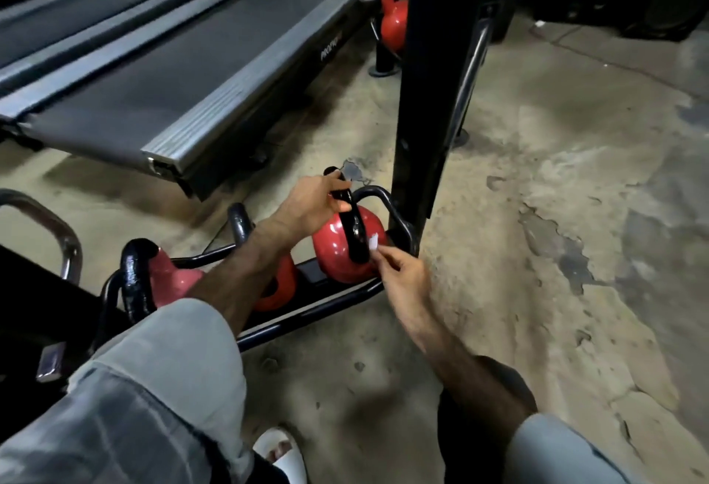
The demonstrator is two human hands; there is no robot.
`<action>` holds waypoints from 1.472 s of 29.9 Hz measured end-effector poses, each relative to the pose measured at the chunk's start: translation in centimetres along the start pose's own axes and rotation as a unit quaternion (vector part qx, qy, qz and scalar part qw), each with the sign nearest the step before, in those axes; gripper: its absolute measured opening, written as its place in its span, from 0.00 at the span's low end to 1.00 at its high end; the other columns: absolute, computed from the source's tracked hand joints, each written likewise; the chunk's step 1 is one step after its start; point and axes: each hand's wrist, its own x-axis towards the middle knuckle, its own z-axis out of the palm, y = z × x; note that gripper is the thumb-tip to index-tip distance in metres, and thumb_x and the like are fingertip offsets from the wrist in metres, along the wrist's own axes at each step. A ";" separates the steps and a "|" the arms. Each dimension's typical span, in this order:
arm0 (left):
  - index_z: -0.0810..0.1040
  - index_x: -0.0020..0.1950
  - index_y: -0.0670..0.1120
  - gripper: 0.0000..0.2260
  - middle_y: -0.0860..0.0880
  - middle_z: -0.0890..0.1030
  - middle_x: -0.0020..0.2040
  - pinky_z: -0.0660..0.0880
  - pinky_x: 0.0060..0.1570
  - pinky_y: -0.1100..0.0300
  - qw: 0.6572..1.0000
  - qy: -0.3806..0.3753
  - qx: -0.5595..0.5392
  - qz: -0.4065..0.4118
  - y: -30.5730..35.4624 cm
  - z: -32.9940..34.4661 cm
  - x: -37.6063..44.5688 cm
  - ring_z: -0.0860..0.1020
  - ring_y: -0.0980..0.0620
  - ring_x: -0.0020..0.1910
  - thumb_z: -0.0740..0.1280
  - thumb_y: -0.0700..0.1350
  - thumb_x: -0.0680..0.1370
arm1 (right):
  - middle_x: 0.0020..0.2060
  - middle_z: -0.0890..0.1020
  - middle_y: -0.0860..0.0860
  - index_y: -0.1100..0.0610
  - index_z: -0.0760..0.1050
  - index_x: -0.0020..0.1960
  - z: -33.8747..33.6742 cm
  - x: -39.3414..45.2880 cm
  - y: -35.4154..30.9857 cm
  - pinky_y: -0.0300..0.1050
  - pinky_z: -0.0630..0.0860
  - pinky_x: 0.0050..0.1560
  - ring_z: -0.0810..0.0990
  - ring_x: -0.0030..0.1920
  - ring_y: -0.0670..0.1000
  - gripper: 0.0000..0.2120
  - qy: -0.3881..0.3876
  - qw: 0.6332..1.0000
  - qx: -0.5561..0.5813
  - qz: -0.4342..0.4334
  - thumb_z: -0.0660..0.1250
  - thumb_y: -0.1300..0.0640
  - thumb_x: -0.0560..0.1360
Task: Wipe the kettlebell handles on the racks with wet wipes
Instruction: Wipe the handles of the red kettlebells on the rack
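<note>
Kettlebell (341, 249), red body with black handle (351, 222), sits at the right end of the low black rack (307, 311), close beside the black upright post (429, 100). Left hand (312, 201) is wrapped around the top of the handle, fingers closed on it, steadying or tipping the bell. Right hand (403, 272) pinches a small white wet wipe (373, 242) between fingertips and presses it against the lower side leg of the handle, where it meets the red body.

More kettlebells line the same rack to the left: one (276, 288) mostly hidden behind the left forearm, and a pinkish one (169, 276) with a thick black handle nearest the camera. Another red kettlebell (393, 23) hangs on a rack further back. Treadmill (184, 73) lies on the left, with worn concrete floor (537, 215) all round.

Step in hand, by my read: wiping this handle's side leg, top grip not reachable while the left hand covers it. Next move likely needs the wipe run up and over the arch, with the left hand shifting its hold to free the top, then on to the neighbouring bell.
</note>
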 end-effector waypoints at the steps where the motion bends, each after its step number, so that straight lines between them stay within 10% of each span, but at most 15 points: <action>1: 0.76 0.66 0.44 0.20 0.42 0.71 0.70 0.62 0.65 0.66 1.000 0.003 -0.015 -0.008 -0.2 0.0 0.2 0.68 0.50 0.71 0.70 0.42 0.75 | 0.42 0.86 0.41 0.43 0.82 0.52 0.3 0.1 0.0 0.51 0.79 0.55 0.83 0.47 0.43 0.08 0.007 1.000 0.019 0.019 0.71 0.48 0.73; 12: 0.79 0.63 0.43 0.20 0.42 0.74 0.67 0.63 0.69 0.64 0.992 0.035 -0.115 -0.025 -1.2 0.5 0.2 0.70 0.53 0.69 0.74 0.39 0.71 | 0.47 0.86 0.52 0.54 0.84 0.49 0.3 5.4 -2.0 0.58 0.75 0.63 0.83 0.52 0.53 0.08 -0.159 0.980 0.095 0.074 0.67 0.56 0.76; 20: 0.78 0.63 0.44 0.21 0.43 0.73 0.69 0.62 0.68 0.67 0.989 0.033 -0.139 -0.045 -1.1 0.6 0.2 0.70 0.53 0.69 0.73 0.37 0.71 | 0.59 0.81 0.59 0.64 0.75 0.65 -1.1 4.1 -1.6 0.47 0.76 0.61 0.81 0.55 0.51 0.16 -0.181 0.967 0.165 0.075 0.63 0.67 0.78; 23: 0.78 0.63 0.43 0.21 0.43 0.73 0.68 0.62 0.70 0.63 0.989 0.035 -0.139 -0.046 -1.1 0.6 0.2 0.70 0.53 0.69 0.74 0.37 0.71 | 0.55 0.81 0.59 0.66 0.68 0.69 -1.9 3.4 -1.4 0.36 0.80 0.46 0.83 0.43 0.45 0.21 -0.225 0.958 0.162 0.071 0.60 0.74 0.77; 26: 0.79 0.62 0.43 0.21 0.42 0.75 0.67 0.63 0.71 0.61 0.989 0.041 -0.137 -0.044 -1.3 0.8 0.3 0.70 0.54 0.69 0.74 0.37 0.70 | 0.45 0.86 0.53 0.64 0.74 0.65 -1.7 4.3 -2.0 0.35 0.79 0.38 0.83 0.37 0.44 0.19 -0.223 0.965 0.130 0.045 0.68 0.68 0.75; 30: 0.79 0.62 0.43 0.20 0.42 0.76 0.66 0.65 0.70 0.60 0.989 0.041 -0.134 -0.041 -1.5 0.8 0.4 0.70 0.55 0.69 0.74 0.37 0.70 | 0.52 0.85 0.51 0.57 0.80 0.60 -1.4 4.8 -2.4 0.45 0.75 0.62 0.83 0.55 0.49 0.15 -0.241 0.966 0.092 0.010 0.72 0.59 0.73; 35: 0.79 0.62 0.42 0.20 0.42 0.76 0.65 0.65 0.69 0.62 0.990 0.045 -0.132 -0.037 -1.3 0.9 0.2 0.71 0.55 0.68 0.74 0.36 0.70 | 0.58 0.81 0.45 0.51 0.76 0.65 -1.6 4.5 -2.0 0.43 0.72 0.65 0.78 0.60 0.44 0.17 -0.308 0.949 0.054 0.028 0.63 0.47 0.79; 38: 0.79 0.62 0.42 0.20 0.42 0.76 0.66 0.65 0.68 0.65 0.990 0.043 -0.132 -0.036 -1.1 0.9 0.2 0.70 0.55 0.69 0.74 0.36 0.70 | 0.60 0.79 0.47 0.46 0.75 0.66 -1.1 3.5 -1.3 0.49 0.69 0.69 0.76 0.63 0.47 0.20 -0.259 0.963 0.046 0.051 0.61 0.41 0.78; 44: 0.80 0.61 0.43 0.20 0.42 0.77 0.65 0.64 0.70 0.63 0.988 0.043 -0.142 -0.040 -1.3 1.0 0.2 0.70 0.56 0.69 0.74 0.37 0.70 | 0.47 0.79 0.51 0.48 0.75 0.65 0.4 -1.7 -2.1 0.38 0.63 0.44 0.72 0.47 0.48 0.17 -0.054 0.993 -0.106 -0.010 0.55 0.46 0.82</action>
